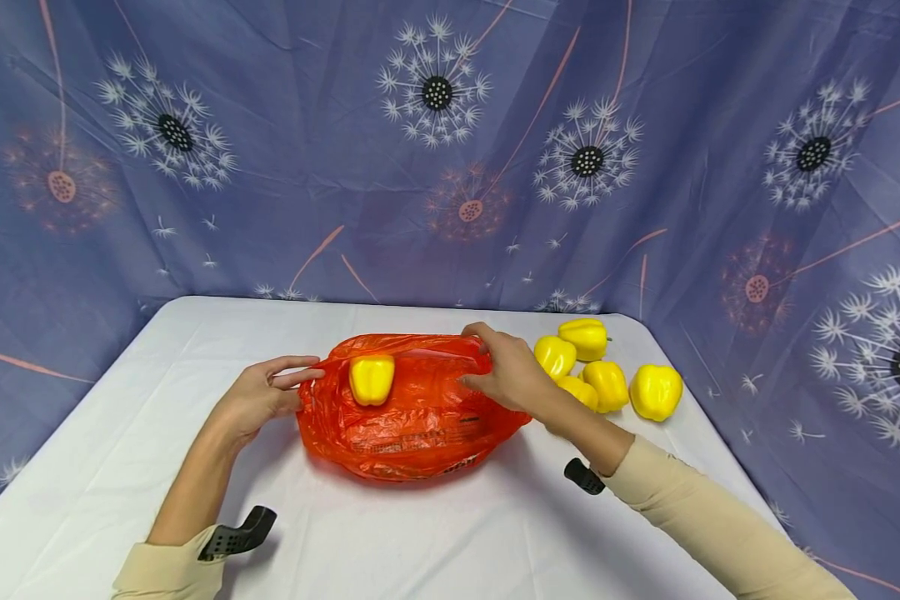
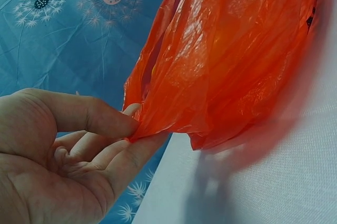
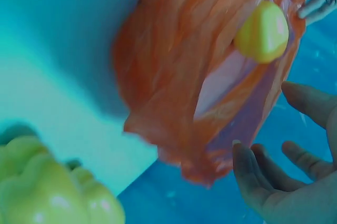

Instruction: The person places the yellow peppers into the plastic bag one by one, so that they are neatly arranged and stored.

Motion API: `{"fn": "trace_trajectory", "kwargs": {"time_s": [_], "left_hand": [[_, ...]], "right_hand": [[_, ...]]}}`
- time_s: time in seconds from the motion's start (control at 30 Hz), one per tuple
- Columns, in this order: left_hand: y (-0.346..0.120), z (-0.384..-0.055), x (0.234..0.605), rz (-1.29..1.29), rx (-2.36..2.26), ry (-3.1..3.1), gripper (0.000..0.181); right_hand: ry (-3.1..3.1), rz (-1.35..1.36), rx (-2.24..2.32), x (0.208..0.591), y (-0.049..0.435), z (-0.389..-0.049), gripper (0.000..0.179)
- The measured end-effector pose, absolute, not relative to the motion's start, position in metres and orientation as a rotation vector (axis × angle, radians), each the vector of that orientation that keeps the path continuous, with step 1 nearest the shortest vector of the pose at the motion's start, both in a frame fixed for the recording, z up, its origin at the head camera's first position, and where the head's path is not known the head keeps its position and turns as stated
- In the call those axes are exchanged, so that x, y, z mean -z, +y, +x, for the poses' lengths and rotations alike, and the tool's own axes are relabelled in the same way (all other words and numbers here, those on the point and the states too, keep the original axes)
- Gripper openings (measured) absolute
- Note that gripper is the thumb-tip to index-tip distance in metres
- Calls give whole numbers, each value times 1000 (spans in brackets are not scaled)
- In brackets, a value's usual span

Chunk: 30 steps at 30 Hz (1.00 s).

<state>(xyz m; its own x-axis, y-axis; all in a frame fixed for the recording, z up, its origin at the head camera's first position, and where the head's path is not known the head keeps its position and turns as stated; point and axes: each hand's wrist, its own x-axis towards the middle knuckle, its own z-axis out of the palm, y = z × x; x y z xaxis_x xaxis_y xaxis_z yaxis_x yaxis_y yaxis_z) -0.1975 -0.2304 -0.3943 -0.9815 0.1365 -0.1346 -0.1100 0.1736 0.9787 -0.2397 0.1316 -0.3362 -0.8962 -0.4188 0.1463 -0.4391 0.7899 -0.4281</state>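
Inside the crinkly plastic bag [image 1: 427,417], glossy pepper [image 1: 371,381].

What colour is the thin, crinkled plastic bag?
The thin, crinkled plastic bag is red; the head view shows it best.

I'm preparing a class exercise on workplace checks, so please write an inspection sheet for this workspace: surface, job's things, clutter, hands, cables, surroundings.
Surface: white table, covering lightly creased.
Job's things: red plastic bag, mouth open, one yellow bell pepper inside; five loose yellow peppers to the bag's right.
Clutter: nothing seen.
Left hand: pinches the bag's edge.
Right hand: fingers spread by the bag's opening; contact unclear.
Cables: nothing seen.
Surroundings: blue-purple dandelion-print curtain behind and at both sides.
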Motion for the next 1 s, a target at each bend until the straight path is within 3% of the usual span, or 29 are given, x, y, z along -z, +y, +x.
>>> {"fn": "trace_trajectory", "kwargs": {"time_s": [1.0], "left_hand": [[-229,-197,393,-24,-1846,2314,72]], "right_hand": [[-3037,366,-559,345,255,-232,83]]}}
